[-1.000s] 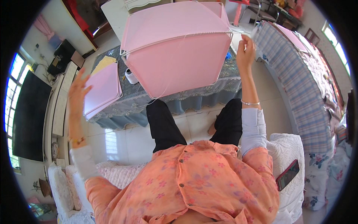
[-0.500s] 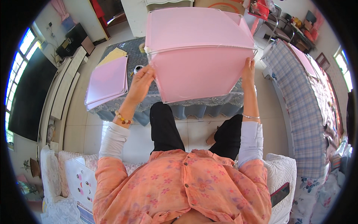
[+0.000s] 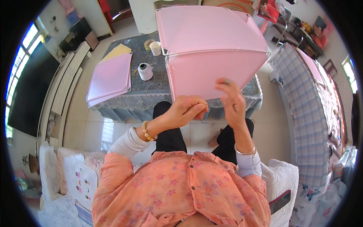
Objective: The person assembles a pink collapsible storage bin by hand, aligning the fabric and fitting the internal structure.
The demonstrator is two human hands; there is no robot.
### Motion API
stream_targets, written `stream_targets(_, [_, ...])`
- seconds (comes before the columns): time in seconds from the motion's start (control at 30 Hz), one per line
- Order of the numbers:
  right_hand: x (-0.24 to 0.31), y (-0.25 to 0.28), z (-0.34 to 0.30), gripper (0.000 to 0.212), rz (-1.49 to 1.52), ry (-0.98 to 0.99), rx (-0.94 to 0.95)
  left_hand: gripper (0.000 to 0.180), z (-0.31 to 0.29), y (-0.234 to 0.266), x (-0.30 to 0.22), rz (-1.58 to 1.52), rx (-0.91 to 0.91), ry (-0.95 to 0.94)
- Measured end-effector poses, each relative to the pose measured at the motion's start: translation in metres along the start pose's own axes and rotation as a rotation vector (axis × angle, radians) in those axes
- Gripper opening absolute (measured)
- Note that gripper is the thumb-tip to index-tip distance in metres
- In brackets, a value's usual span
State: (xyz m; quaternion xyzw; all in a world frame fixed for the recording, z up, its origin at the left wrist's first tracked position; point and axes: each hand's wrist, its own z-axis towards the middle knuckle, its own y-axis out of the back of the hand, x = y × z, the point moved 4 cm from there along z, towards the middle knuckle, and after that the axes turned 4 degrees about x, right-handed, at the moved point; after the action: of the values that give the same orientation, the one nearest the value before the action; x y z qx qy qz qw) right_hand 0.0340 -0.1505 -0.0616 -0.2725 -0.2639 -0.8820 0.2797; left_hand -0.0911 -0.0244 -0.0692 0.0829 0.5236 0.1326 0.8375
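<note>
I count one pink box with white wire edges on the grey, lace-skirted table, one white thread cone, one white cylindrical cup. The left hand is closed, on what I cannot tell; the blurred right hand, fingers loosely apart, blocks part of the box.

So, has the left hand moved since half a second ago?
Yes: against the flat pink panels on the table, the left hand has moved right and toward the orange shirt.
</note>
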Motion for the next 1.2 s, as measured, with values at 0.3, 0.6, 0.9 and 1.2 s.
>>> stream_targets(0.3, [0.008, 0.032, -0.014, 0.016, 0.161, -0.093, -0.226, 0.028, 0.041, -0.016, -0.008, 0.188, 0.077, -0.056])
stream_targets(0.6, [0.012, 0.187, -0.058, 0.017, -0.314, 0.086, -1.134, 0.029, 0.102, 0.023, -0.065, 1.235, -0.086, -0.448])
stream_targets(0.9, [-0.070, 0.071, 0.034, 0.017, -0.330, -0.166, -0.241, 0.024, 0.156, 0.019, -0.026, 1.389, -0.081, -0.321])
stream_targets(1.2, [-0.091, 0.065, 0.047, 0.014, -0.302, -0.113, -0.244, 0.018, 0.157, 0.019, -0.020, 1.328, -0.117, -0.364])
